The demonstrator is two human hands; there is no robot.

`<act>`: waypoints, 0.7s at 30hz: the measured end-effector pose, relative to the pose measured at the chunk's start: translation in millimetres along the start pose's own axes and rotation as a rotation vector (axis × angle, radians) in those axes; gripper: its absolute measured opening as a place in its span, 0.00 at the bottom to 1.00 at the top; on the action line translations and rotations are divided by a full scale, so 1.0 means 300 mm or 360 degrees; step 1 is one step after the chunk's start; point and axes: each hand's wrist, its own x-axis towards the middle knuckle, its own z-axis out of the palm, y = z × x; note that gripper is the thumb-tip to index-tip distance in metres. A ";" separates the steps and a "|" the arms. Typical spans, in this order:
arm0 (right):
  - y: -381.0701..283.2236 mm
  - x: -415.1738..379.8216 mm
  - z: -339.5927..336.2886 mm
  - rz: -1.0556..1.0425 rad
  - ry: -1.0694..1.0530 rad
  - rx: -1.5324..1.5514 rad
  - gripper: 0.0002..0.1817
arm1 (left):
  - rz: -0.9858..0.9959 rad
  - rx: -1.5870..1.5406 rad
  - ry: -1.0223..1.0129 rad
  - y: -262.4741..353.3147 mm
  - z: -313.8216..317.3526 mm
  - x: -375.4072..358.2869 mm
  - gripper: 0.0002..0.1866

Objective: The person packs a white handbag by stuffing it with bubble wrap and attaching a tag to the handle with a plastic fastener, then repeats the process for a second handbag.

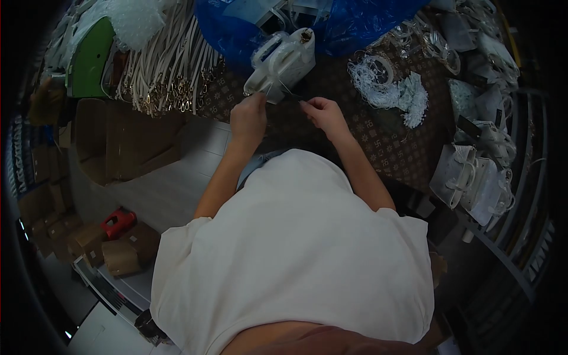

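Note:
A white handbag (291, 60) with raised handles lies tilted on the brown patterned cloth in front of me. My left hand (248, 118) is closed at the bag's near edge, its thumb and fingers pressed together; what they pinch is too small to make out. To the right of the bag, my right hand (326, 118) pinches the end of a small, thin dark piece (293, 95). Its kind cannot be told. A fine pale string runs from near that piece towards the bag's front.
Many pale straps with gold clasps (171, 89) hang at the left, beside a green panel (92, 59). Blue plastic (367, 23) lies behind the bag. White strings (376, 83) and wrapped white bags (473, 177) are at the right. A cardboard box (127, 142) stands lower left.

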 end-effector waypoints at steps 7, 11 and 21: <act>0.057 -0.024 0.046 -0.0587 0.0082 0.0039 0.08 | -0.1244 -0.1636 -0.0472 0.000 0.063 -0.044 0.06; 0.000 -0.063 0.088 -0.1003 0.0215 -0.0401 0.11 | -0.1774 -0.2429 -0.0528 -0.022 0.073 -0.046 0.08; -0.020 -0.061 0.104 -0.1292 0.0188 -0.0580 0.13 | -0.1546 -0.2182 -0.0498 0.000 0.072 -0.036 0.08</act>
